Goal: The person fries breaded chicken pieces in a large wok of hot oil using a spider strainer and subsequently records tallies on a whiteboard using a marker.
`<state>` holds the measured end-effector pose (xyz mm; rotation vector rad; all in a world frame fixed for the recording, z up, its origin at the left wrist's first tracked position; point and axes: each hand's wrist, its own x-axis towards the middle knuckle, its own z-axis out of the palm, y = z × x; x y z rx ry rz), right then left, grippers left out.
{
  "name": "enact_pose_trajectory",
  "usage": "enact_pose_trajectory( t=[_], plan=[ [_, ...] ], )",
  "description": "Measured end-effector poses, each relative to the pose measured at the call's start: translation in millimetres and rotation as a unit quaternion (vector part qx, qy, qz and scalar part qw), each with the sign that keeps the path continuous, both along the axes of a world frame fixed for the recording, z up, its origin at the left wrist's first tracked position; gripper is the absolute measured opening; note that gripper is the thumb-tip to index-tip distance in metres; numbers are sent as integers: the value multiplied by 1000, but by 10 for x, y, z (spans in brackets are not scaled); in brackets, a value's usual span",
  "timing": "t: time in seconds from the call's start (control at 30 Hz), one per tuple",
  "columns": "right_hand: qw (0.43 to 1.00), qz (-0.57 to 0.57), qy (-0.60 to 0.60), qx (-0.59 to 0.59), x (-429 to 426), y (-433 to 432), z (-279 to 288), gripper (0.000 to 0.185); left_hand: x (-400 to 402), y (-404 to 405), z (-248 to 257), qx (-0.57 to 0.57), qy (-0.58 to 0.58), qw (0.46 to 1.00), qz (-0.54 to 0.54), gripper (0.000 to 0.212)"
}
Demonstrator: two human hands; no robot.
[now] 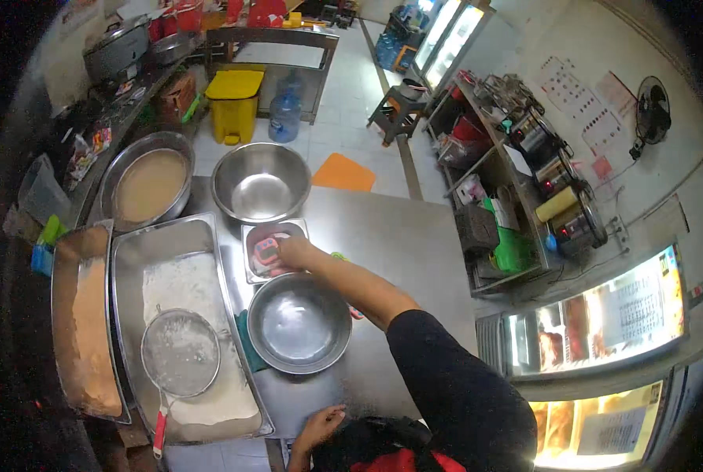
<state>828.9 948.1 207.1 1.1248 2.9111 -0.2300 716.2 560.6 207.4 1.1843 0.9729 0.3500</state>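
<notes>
My right hand reaches over a small square metal container and grips a small red-rimmed digital timer inside or just above it. My left hand rests low at the table's near edge, fingers loosely bent, with nothing seen in it. Between my hands stands an empty steel bowl, partly on a green cloth. A larger steel bowl stands behind the square container. Another small red-and-blue item lies partly hidden beneath my right forearm.
Left of the bowls, a deep tray of white flour holds a mesh strainer. Beside it are a tray of orange-brown powder and a bowl of tan liquid. Lit display fridges and a shelf stand to the right.
</notes>
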Motion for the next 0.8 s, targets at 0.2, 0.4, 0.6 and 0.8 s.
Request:
enact_pose_trajectory(
  t=[0.2,0.4,0.6,0.8],
  plan=[
    [991,-111,30,-68,149,-136,408,21,41,8,168,-35,5,999,-23,37],
    [917,-229,318,-74,942,-1021,820,23,264,97,266,45,30,998,-16,35],
    [788,-567,222,95,3407,-3450,-212,35,912,167,145,40,41,996,-73,36],
    [340,-928,91,-120,4767,-6724,-750,30,2179,178,-16,-1,18,989,-144,39]
  ],
)
